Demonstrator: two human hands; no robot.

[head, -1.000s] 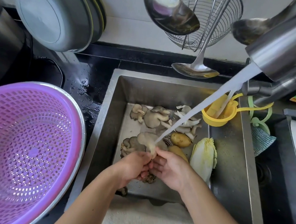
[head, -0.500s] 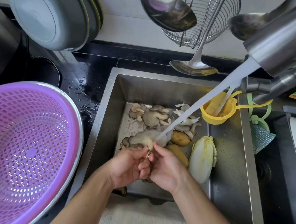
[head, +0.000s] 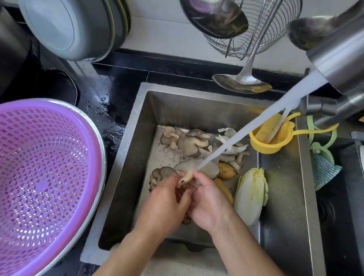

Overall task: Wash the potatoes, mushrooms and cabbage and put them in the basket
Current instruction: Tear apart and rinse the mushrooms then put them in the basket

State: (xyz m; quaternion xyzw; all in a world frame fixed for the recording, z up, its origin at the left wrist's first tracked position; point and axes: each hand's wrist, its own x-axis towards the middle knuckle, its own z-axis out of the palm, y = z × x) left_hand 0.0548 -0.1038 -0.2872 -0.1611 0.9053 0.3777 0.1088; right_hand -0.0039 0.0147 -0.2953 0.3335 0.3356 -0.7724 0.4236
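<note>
Both the left hand [head: 163, 202] and right hand [head: 209, 202] pinch a pale grey oyster mushroom [head: 196, 169] under the running tap stream [head: 251, 131], mid-rinse; next it likely needs carrying to the purple plastic basket [head: 37, 183]

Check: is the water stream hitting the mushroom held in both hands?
Touching. The head view shows the water stream ending on the held mushroom, at its stem just above where the left hand and right hand pinch it.

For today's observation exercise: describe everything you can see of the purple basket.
The purple plastic lattice basket is round and bowl-shaped, its wall and floor pierced with small openings. It sits nested in a silvery metal bowl whose rim shows round its edge, on the dark wet countertop left of the steel sink. Nothing lies inside it; neither hand touches it.
</note>
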